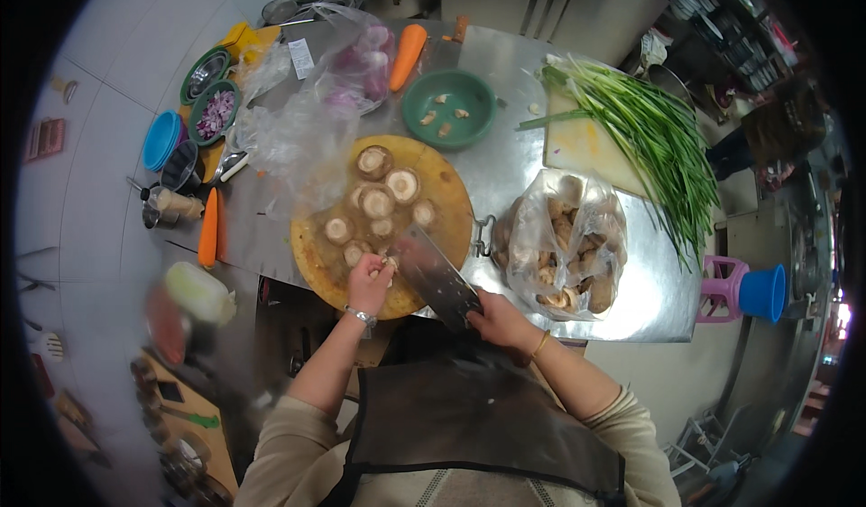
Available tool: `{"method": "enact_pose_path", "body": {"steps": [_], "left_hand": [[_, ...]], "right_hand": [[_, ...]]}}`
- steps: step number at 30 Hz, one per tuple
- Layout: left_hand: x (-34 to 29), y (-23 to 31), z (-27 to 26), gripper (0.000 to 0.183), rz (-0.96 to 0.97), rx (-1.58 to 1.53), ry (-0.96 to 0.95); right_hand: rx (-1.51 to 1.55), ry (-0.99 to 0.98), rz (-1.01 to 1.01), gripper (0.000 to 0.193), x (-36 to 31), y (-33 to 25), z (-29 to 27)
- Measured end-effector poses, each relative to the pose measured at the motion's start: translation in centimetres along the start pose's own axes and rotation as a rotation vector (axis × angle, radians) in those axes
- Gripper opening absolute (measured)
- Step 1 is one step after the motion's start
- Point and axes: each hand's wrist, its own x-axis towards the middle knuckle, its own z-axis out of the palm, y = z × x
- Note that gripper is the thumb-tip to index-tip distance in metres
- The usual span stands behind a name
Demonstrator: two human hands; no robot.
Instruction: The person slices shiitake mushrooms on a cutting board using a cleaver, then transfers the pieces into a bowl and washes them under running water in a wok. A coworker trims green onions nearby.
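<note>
My right hand [499, 320] grips the handle of a cleaver [431, 271], whose broad blade has small pale bits stuck to it. The blade reaches over the near right part of a round wooden chopping board [311, 259]. Close to the blade's edge, my left hand [368, 283] is closed on a small pale mushroom, mostly hidden by the fingers. Several whole mushrooms [376, 202] lie on the board beyond my hands, most with pale undersides up. Behind the board stands a green bowl [451, 137] with a few small mushroom stems in it.
A clear bag of mushrooms [564, 250] sits right of the board. Green stalks [622, 124] lie across a white cutting board [577, 155]. Plastic bags [307, 137], carrots [409, 56] and a bowl of chopped purple onion [216, 113] are at the left and back.
</note>
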Motion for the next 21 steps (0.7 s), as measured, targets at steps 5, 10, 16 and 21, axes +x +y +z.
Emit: {"method": "enact_pose_path", "body": {"steps": [5,10,16,21], "left_hand": [[-0.2,-0.4,0.0,0.012,0.070,0.084,0.003],[-0.3,-0.4,-0.1,0.012,0.175,0.188,-0.012],[-0.6,0.2,-0.1,0.012,0.126,0.081,-0.001],[-1.3,1.0,-0.1,0.013,0.386,0.381,-0.155]], "right_hand": [[0.013,-0.010,0.028,0.023,-0.3,0.2,-0.2],[0.032,-0.014,0.045,0.023,-0.3,0.1,0.0],[0.021,-0.006,-0.013,0.023,-1.2,0.0,0.3],[0.011,0.011,0.011,0.022,-0.4,-0.6,0.8]]}}
